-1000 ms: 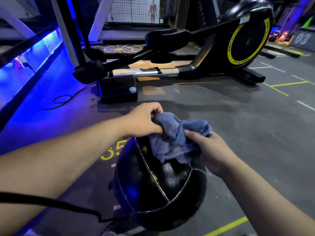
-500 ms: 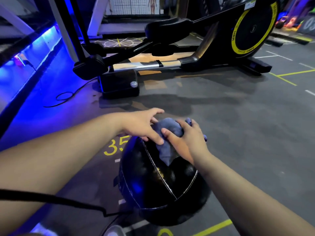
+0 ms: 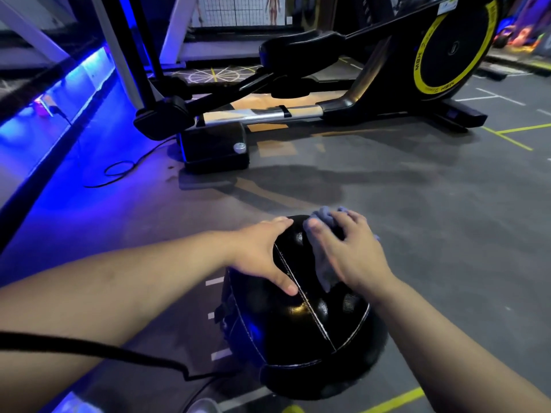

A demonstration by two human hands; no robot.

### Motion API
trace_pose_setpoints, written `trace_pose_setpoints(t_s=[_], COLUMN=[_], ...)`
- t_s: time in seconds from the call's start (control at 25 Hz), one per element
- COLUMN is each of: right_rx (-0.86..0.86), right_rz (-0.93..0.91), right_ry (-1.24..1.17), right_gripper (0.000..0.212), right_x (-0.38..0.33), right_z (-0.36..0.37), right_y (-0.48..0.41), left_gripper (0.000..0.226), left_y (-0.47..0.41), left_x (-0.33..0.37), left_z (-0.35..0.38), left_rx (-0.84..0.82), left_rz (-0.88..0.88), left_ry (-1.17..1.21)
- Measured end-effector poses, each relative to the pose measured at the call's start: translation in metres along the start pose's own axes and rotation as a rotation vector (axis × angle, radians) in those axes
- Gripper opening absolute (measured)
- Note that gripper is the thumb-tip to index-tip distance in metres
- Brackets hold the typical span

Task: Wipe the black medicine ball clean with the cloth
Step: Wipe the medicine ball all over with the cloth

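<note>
The gym floor point(image 3: 417, 204) is seen to be grey and marked with yellow lines, and an elliptical machine point(image 3: 447, 55) is stood on it from 12 to 2 o'clock. The black medicine ball point(image 3: 298, 332) is set on the floor at 6 o'clock, close to the person. It is judged to be heavy and slightly yielding, with a glossy textured skin crossed by pale stitched seams. It is unlikely to be damaged by firm rubbing, yet it may roll under a sideways push. It is best steadied from above with a flat palm, not lifted.

The left hand point(image 3: 262, 251) is laid on the ball's upper face at about 10 o'clock, with fingers spread wide and nothing held. The right hand point(image 3: 351, 251) is placed at about 1 o'clock on the ball, its thumb and fingers bent round the cloth point(image 3: 325, 272). The cloth is pressed against the skin. It is grey-blue, soft and bunched, and is likely light and easily gathered into the palm.
</note>
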State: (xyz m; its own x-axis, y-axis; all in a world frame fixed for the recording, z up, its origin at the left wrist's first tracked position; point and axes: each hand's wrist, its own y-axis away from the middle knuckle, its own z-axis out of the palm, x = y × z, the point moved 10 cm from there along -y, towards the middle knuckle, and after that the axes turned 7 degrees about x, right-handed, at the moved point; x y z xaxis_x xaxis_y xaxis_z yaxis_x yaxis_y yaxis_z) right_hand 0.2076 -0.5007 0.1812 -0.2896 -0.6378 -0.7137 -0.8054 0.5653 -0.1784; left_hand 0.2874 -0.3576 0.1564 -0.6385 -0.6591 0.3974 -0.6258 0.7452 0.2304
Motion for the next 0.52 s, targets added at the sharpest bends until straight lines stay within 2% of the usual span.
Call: trace_pose_setpoints(t_s=[0.08,0.16,0.28,0.36,0.44,0.52], right_rx=[0.107,0.178,0.149,0.129,0.083,0.06], right_rz=[-0.213,-0.416,-0.745,-0.929,-1.031,-1.041], right_ry=[0.205,0.159,0.039,0.09,0.14,0.089], right_gripper=[0.043,0.041,0.037,0.034,0.036,0.04], right_x=[-0.025,-0.04,-0.028,-0.009,-0.001,-0.009], right_z=[0.002,-0.002,0.001,0.01,0.013,0.005], right_y=[0.028,0.061,0.125,0.163,0.163,0.142], left_gripper=[0.142,0.141,0.143,0.145,0.145,0.147], left_y=[0.002,0.002,0.004,0.007,0.008,0.009], left_x=[0.005,0.0,-0.014,-0.02,-0.025,-0.027], left_z=[0.004,0.003,0.001,0.004,0.007,0.007], left_rx=[-0.005,-0.015,-0.022,-0.059,-0.085,-0.107], left_rz=[0.024,0.031,0.038,0.031,0.027,0.019], left_ry=[-0.006,-0.024,-0.011,-0.007,-0.02,-0.028])
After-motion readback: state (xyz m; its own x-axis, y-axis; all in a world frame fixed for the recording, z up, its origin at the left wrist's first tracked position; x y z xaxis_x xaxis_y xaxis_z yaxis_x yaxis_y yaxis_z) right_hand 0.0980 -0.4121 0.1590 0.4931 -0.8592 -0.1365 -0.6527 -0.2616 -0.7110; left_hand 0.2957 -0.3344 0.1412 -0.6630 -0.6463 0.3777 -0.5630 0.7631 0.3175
